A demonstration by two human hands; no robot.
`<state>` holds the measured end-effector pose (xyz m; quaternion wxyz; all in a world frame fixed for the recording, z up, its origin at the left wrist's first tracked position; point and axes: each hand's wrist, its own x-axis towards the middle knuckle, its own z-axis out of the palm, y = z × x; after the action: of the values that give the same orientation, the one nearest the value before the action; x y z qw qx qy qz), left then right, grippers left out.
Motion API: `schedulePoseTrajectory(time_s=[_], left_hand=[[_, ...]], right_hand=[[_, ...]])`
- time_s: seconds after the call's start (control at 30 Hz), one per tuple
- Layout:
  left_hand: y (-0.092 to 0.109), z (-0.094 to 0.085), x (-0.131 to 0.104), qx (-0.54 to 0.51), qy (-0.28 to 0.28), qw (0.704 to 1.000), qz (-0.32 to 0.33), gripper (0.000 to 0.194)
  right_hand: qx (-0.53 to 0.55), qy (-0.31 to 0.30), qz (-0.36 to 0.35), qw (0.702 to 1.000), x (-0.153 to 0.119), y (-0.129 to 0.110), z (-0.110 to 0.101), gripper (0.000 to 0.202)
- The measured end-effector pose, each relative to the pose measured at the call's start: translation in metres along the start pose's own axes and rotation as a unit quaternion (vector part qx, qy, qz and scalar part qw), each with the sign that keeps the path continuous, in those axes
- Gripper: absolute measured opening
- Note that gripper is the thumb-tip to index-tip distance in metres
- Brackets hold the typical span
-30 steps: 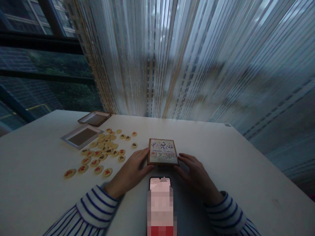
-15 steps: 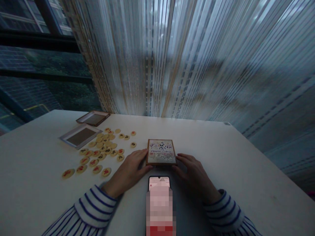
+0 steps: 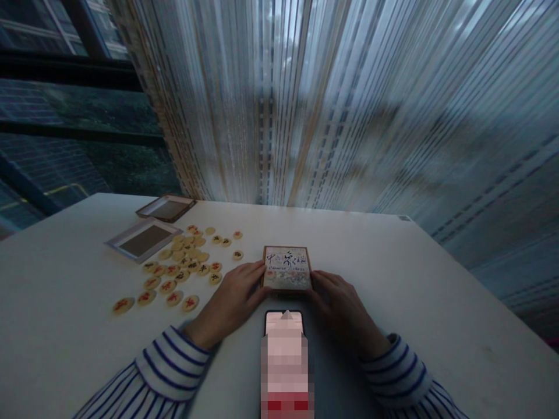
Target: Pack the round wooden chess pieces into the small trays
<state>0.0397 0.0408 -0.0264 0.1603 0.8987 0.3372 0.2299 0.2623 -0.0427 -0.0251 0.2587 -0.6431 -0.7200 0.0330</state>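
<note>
A: Which step does the person seem to be on?

B: Judging by the hands, the box is being steadied or squared up. The left hand (image 3: 231, 302) rests against the left edge of the box (image 3: 286, 268), and the right hand (image 3: 343, 308) against its right edge. The fingers lie loosely spread along the sides, so the grip of each hand is open and pressed flat to the box, not closed around it.

A: Where does the box sit?

B: Flat on the white tabletop (image 3: 393, 262), near the middle, just beyond a phone (image 3: 284, 349) that lies close to the person's body.

A: How does the box look?

B: A flat rectangle with a brown rim and a pale printed face, brush-style characters on it and "Chinese chess" beneath. It appears shut.

A: What would a next move call for?

B: Probably curling the fingers under both side edges, evenly, so the box comes up level. That is only a judgement.

A: Anything else nearby?

B: Round game pieces (image 3: 183, 267) with red or dark marks lie scattered to the left, well apart from the box. Beyond them are two shallow trays (image 3: 144, 240), and a striped curtain (image 3: 332, 105) hangs behind the tabletop.
</note>
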Motion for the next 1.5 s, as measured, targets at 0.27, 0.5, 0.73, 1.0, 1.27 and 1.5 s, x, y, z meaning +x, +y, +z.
schedulePoseTrajectory(time_s=[0.27, 0.5, 0.73, 1.0, 1.27, 1.5], left_hand=[[0.003, -0.002, 0.0, 0.035, -0.018, 0.999, -0.006, 0.041], [0.005, -0.01, 0.007, 0.071, 0.012, 0.997, -0.023, 0.046], [0.017, -0.011, 0.042, 0.129, -0.05, 0.99, -0.029, 0.048], [0.012, 0.002, 0.044, 0.121, -0.085, 0.988, -0.038, 0.05], [0.007, 0.007, 0.043, 0.144, -0.078, 0.986, -0.031, 0.047], [0.007, 0.009, 0.042, 0.172, -0.075, 0.982, -0.023, 0.045]], right_hand=[[-0.006, -0.005, 0.005, 1.0, 0.0, 0.001, 0.001, 0.031], [0.006, 0.032, -0.006, 0.999, 0.005, 0.009, 0.003, 0.053], [0.015, -0.04, -0.05, 0.998, 0.048, 0.007, 0.014, 0.051], [-0.015, -0.1, -0.014, 0.995, 0.048, 0.002, 0.017, 0.051], [-0.034, -0.11, -0.023, 0.993, 0.047, 0.001, 0.016, 0.053], [-0.082, -0.119, -0.041, 0.989, 0.052, -0.002, 0.014, 0.053]])
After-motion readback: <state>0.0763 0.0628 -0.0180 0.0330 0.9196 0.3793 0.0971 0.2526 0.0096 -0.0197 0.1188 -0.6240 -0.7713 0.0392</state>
